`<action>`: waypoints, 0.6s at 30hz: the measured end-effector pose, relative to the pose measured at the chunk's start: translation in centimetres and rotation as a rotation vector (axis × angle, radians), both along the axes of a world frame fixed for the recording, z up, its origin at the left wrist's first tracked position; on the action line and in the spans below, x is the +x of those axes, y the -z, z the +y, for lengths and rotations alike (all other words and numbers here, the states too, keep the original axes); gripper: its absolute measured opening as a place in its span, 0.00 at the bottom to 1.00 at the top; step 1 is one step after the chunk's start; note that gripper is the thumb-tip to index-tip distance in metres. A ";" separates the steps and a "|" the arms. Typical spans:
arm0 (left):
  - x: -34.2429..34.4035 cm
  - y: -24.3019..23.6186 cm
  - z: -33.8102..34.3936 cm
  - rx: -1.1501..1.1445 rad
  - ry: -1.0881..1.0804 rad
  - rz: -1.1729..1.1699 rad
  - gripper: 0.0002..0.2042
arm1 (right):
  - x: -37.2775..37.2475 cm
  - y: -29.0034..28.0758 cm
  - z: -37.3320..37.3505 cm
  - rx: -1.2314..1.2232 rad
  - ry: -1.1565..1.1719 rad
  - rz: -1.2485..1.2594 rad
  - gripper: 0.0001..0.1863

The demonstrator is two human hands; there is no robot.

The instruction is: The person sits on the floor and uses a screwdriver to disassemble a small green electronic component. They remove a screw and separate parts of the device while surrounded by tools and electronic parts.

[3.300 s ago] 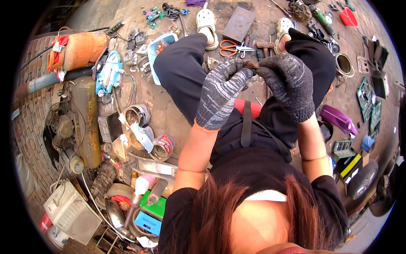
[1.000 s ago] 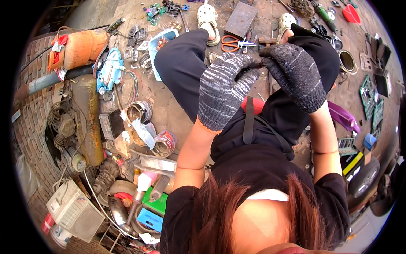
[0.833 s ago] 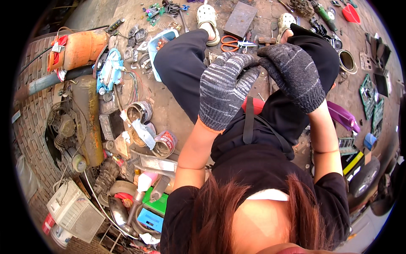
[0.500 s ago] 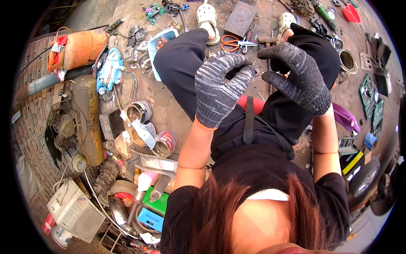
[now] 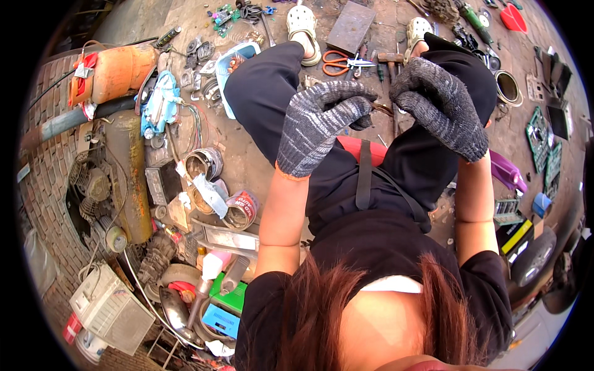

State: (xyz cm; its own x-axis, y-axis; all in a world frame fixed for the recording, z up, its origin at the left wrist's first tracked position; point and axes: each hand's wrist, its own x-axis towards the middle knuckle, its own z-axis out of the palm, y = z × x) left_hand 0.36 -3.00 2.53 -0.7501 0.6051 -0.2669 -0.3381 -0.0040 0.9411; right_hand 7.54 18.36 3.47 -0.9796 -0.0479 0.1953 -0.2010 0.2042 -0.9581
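Strands [image 5: 382, 109]: long axis crosswise, pointing rightward | left hand [image 5: 323, 123] grip: pinching strands | right hand [image 5: 440, 106] grip: cannot tell

From head height, one fisheye view looks steeply down, close above the black shirt [image 5: 383, 244], facing past the dark trousers [image 5: 260, 93] toward the far edge of the ground [image 5: 238, 157].

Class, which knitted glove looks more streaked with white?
The left-hand glove: bold white bands cross it, while the right-hand glove looks darker overall.
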 end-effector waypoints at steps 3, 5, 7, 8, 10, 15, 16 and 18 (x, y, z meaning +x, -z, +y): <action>0.0 -0.2 0.0 0.007 0.017 -0.025 0.10 | -0.1 0.4 0.3 0.042 -0.027 0.002 0.12; 0.0 -0.3 0.1 0.007 0.028 -0.039 0.10 | -0.1 0.8 0.3 0.021 -0.025 0.021 0.14; 0.0 -0.3 0.2 0.006 0.040 -0.054 0.10 | 0.0 1.7 0.1 -0.054 -0.014 0.057 0.15; 0.0 -0.3 0.2 0.014 0.044 -0.055 0.10 | -0.1 1.8 0.2 -0.050 -0.019 0.042 0.15; 0.0 -0.3 0.2 0.027 0.051 -0.057 0.10 | -0.1 2.0 0.3 -0.043 -0.030 0.011 0.15; 0.0 -0.4 0.1 0.071 0.026 -0.115 0.10 | -0.7 1.3 0.1 0.014 -0.043 -0.098 0.14; 0.0 -0.4 0.1 0.085 0.015 -0.126 0.10 | -0.8 1.3 0.0 -0.004 -0.054 -0.112 0.13; 0.2 -0.5 0.2 0.130 -0.018 -0.154 0.10 | -0.9 1.8 -0.1 0.072 -0.046 -0.088 0.13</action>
State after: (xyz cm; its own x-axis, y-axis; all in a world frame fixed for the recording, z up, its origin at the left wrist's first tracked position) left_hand 0.56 -2.79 3.03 -0.7176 0.6284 -0.3002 -0.4769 -0.1292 0.8694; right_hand 6.68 18.22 1.69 -0.9892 -0.1038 0.1034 -0.1278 0.2659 -0.9555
